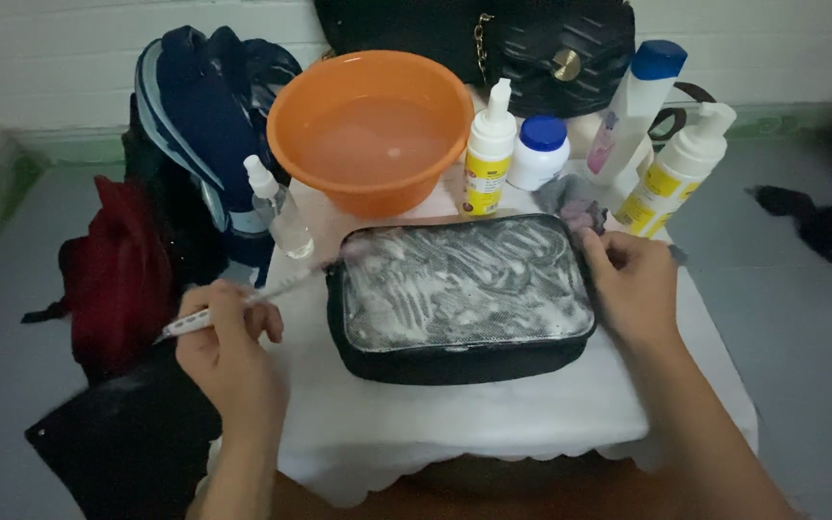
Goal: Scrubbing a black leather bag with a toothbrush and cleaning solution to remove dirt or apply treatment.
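A foam-covered black pouch (464,299) lies flat on the white-clothed table (493,414), steadied at its right edge by the closed right hand (633,284). A toothbrush (243,300) is gripped in the left hand (228,342), its head at the pouch's left corner. The water-filled orange basin (373,130) just behind could be knocked and spilled by a wide stroke.

An orange basin (370,130) of water is sitting at the table's (493,414) far edge. Left of it a small clear spray bottle (279,207) is standing near the far left corner. To its right are standing a yellow pump bottle (488,154), a white jar (539,152) with a blue lid, a tall white bottle (636,108) and a second pump bottle (678,171) — all crowding the far right corner. Off the table, a navy backpack (206,116) and red bag (113,274) are leaning at left — a black handbag (532,48) is resting behind.
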